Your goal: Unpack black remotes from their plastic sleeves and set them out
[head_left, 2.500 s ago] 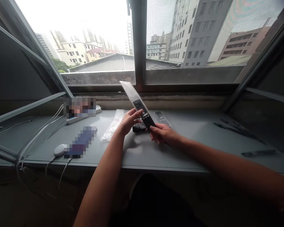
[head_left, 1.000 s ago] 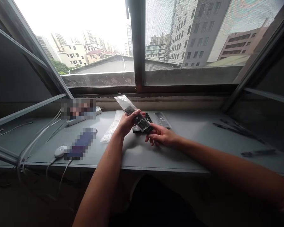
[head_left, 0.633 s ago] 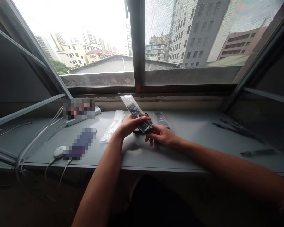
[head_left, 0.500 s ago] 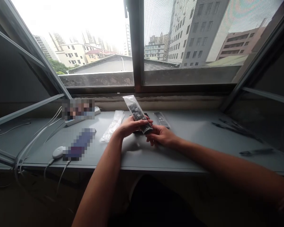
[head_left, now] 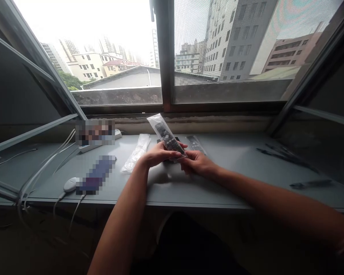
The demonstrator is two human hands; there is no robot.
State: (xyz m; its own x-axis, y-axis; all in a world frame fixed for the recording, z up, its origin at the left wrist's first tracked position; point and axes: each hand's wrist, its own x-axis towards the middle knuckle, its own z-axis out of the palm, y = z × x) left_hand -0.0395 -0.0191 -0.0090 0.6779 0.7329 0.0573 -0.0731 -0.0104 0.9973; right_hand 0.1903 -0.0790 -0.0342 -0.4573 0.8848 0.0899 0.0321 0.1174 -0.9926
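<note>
A black remote control (head_left: 169, 138) lies inside a clear plastic sleeve (head_left: 154, 119), tilted with its far end to the upper left. My left hand (head_left: 157, 153) is wrapped around the remote's middle and near part, thumb on top. At the near end, my right hand (head_left: 196, 162) pinches the lower end of the sleeve. Behind my hands another bagged remote (head_left: 195, 143) rests on the desk. Beneath the held remote a dark object shows in part, mostly covered by my left hand. To the left lies a pile of clear plastic sleeves (head_left: 136, 154).
The grey desk (head_left: 226, 183) runs below a window. On its left are a white power strip (head_left: 117, 134), a blurred-out phone-like object (head_left: 97, 175), a white round charger (head_left: 70, 185) and cables. Dark cables (head_left: 283, 154) and a dark pen-like item (head_left: 309, 185) lie right.
The fingers of my right hand have closed in at the sleeve's lower end. The remote has shifted slightly up within the sleeve, leaving film past its near end.
</note>
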